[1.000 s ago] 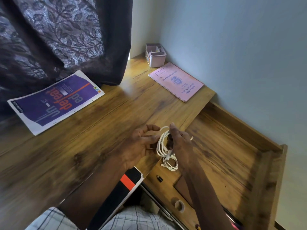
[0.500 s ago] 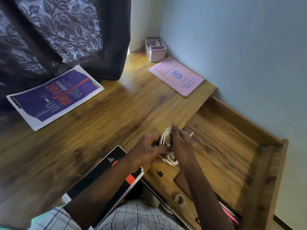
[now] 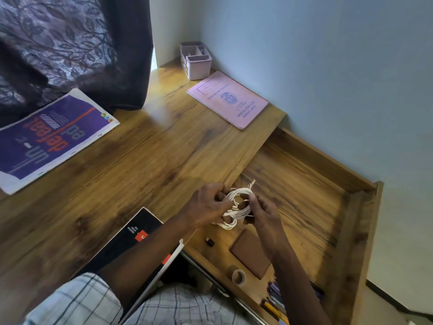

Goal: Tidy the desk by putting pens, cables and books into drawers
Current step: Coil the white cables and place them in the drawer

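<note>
Nearest us, 1 black spiral pad (image 3: 140, 233) lies at the desk's (image 3: 117, 184) near edge, partly under the left forearm. To its right, the open drawer (image 3: 358, 231) holds a blurred cluster of pens (image 3: 271, 301) in its near corner. Just beyond them, along the drawer's left side, are 1 roll of tape (image 3: 239, 276), 1 flat brown card (image 3: 251, 254) and 1 small dark item (image 3: 210, 241) that we cannot identify. Above that side, by the desk's right edge, we log 1 coiled white cable (image 3: 240, 202), held in the air by 2 hands. The left hand (image 3: 206, 207) curls its fingers round the coil's left side. The right hand (image 3: 263, 213) pinches the coil's right side. 1 loose end sticks up at the coil's far side. Farther off, 1 purple-covered book (image 3: 46, 139) lies at the desk's left edge and 1 pink record book (image 3: 227, 99) at its far right corner. 1 pink organiser (image 3: 195, 59) stands just behind that book, against the wall (image 3: 328, 66). A dark patterned curtain (image 3: 70, 43) hangs over the far left.
</note>
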